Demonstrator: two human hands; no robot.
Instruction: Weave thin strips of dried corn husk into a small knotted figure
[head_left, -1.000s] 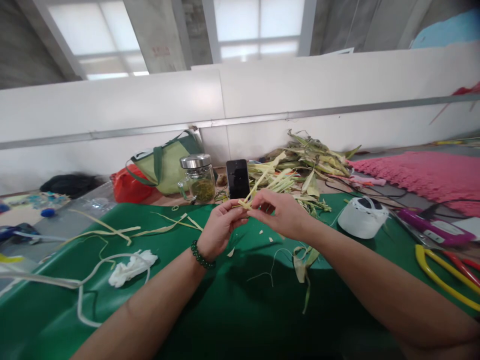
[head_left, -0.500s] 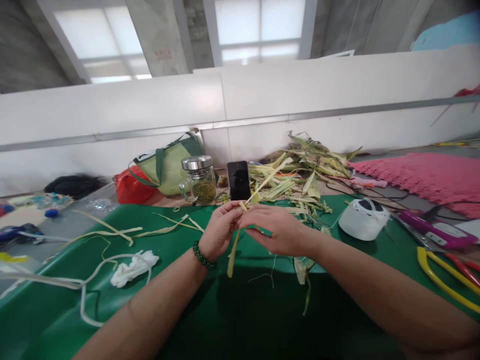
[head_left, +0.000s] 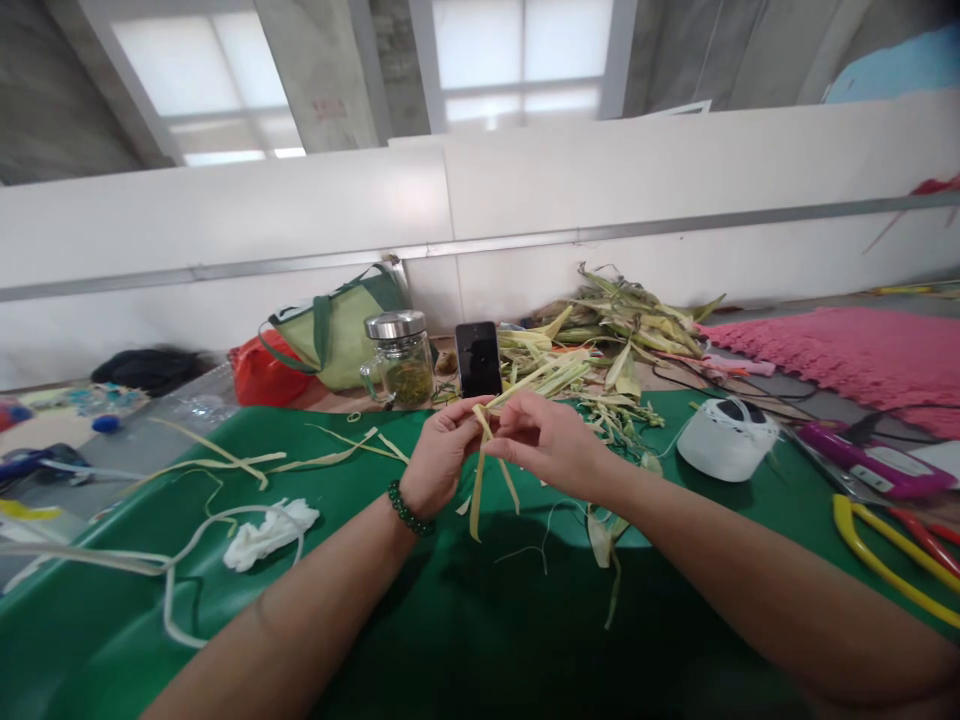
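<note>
"Yellow leaf strips (head_left: 477,495), where are they in the head view?"
"Nearer than the phone (head_left: 478,360), hanging from the left hand (head_left: 442,450), whose thumb and fingers grip them."
"And the right hand (head_left: 553,442)?"
"Its fingers are bent by the strips; whether they grip, I cannot tell. The jar (head_left: 407,372) stands left of the phone."

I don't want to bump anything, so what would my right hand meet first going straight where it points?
Your right hand would probably meet the leaf strips first, then your left hand just beyond; depth is unclear.
</note>
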